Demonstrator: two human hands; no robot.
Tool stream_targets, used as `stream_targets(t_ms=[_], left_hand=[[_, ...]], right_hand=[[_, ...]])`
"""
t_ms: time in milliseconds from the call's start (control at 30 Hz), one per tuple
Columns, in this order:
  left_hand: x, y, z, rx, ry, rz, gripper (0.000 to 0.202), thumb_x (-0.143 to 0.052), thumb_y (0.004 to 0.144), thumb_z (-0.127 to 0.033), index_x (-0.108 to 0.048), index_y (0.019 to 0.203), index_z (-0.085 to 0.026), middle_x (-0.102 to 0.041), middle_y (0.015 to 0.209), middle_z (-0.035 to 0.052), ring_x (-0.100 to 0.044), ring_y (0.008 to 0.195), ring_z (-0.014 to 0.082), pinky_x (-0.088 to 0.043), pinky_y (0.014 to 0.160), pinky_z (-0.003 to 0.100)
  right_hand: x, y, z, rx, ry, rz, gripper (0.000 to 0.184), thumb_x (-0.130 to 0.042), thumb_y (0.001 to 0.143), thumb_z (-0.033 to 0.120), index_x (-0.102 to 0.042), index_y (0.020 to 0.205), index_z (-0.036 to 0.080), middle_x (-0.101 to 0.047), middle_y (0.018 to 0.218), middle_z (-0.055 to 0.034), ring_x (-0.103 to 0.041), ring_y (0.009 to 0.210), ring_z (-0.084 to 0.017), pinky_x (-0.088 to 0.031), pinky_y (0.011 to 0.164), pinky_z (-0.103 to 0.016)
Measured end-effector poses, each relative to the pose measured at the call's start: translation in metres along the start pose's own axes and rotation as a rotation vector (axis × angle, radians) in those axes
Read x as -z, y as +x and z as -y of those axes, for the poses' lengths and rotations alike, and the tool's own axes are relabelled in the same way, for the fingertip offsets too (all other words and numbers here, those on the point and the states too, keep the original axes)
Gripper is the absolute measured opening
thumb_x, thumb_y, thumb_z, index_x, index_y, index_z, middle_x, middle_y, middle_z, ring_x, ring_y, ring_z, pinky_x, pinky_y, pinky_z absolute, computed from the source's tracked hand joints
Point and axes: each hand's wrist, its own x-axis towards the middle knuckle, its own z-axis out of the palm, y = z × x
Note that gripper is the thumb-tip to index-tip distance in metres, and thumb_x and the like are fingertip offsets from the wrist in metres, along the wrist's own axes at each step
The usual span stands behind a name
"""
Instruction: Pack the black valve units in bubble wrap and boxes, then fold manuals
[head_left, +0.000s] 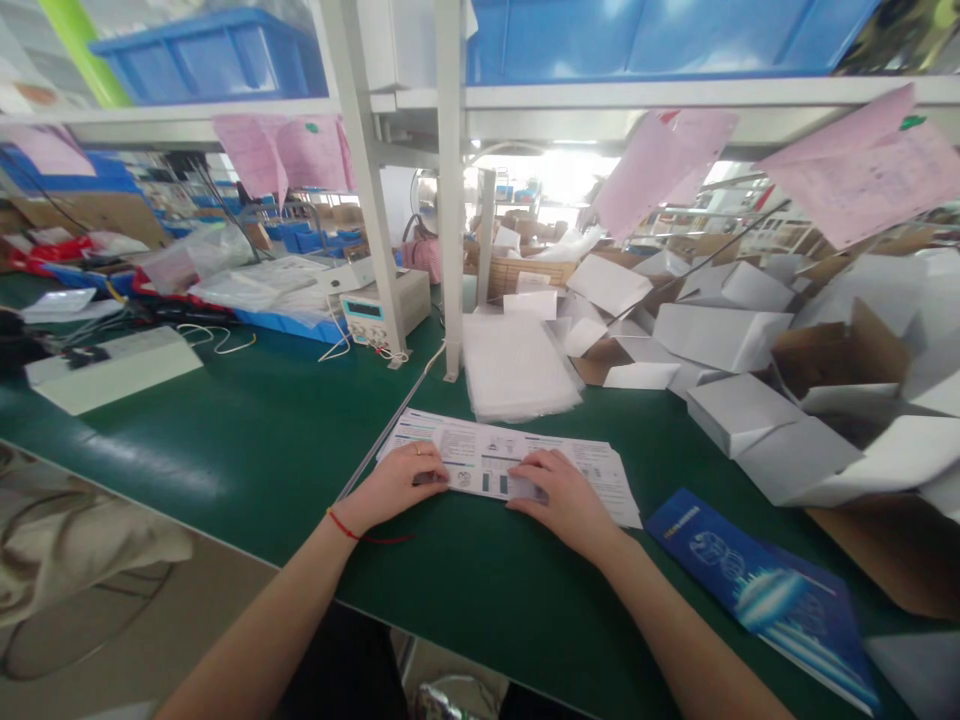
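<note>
Printed instruction sheets (pixel 495 445) lie in a wide, slightly fanned stack on the green table, with text and small drawings facing up. At their near edge, left of the middle, my left hand (pixel 401 482) pinches the top sheet between thumb and fingers. My right hand (pixel 561 498) grips the same near edge further right, its fingers curled over the paper and thumb low. Both hands rest close to the table. To the right of my right hand lie blue printed booklets (pixel 757 590). Behind the sheets is a stack of translucent white plastic bags (pixel 517 368).
White open cartons (pixel 757 420) are heaped at the right. A bench power supply (pixel 390 308) stands behind two metal shelf posts (pixel 450 200). At the left lie a pale panel (pixel 112 370) and loose cables. Blue bins (pixel 210 55) sit on the shelf above, with pink papers hanging below.
</note>
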Motion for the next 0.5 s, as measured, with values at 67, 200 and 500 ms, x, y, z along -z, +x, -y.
stream_targets(t_ms=[67, 200, 500], left_hand=[[0.002, 0.000, 0.001, -0.013, -0.003, -0.011, 0.012, -0.067, 0.096, -0.022, -0.075, 0.088, -0.021, -0.072, 0.098, 0.0027, -0.069, 0.093, 0.0181, -0.056, 0.086, 0.030], [0.006, 0.000, -0.004, -0.061, 0.031, -0.059, 0.016, -0.063, 0.097, -0.016, -0.074, 0.088, -0.020, -0.074, 0.096, 0.0026, -0.070, 0.090, 0.0170, -0.058, 0.085, 0.029], [0.013, -0.043, -0.072, -0.215, 0.207, -0.256, 0.022, -0.052, 0.102, -0.011, -0.071, 0.099, -0.021, -0.077, 0.097, 0.0050, -0.069, 0.093, 0.0210, -0.056, 0.093, 0.040]], right_hand=[[0.002, -0.001, -0.001, 0.008, 0.007, -0.010, 0.032, -0.083, 0.086, 0.024, -0.076, 0.117, 0.022, -0.072, 0.117, -0.0074, -0.064, 0.110, -0.028, -0.056, 0.097, -0.042], [0.005, -0.002, 0.000, 0.024, -0.007, -0.058, 0.029, -0.081, 0.088, 0.025, -0.076, 0.116, 0.022, -0.073, 0.114, -0.0065, -0.066, 0.108, -0.026, -0.058, 0.095, -0.040], [-0.005, -0.042, 0.035, 0.249, -0.145, -0.181, 0.026, -0.058, 0.092, 0.002, -0.075, 0.102, 0.019, -0.074, 0.094, -0.0072, -0.067, 0.085, -0.024, -0.057, 0.079, -0.039]])
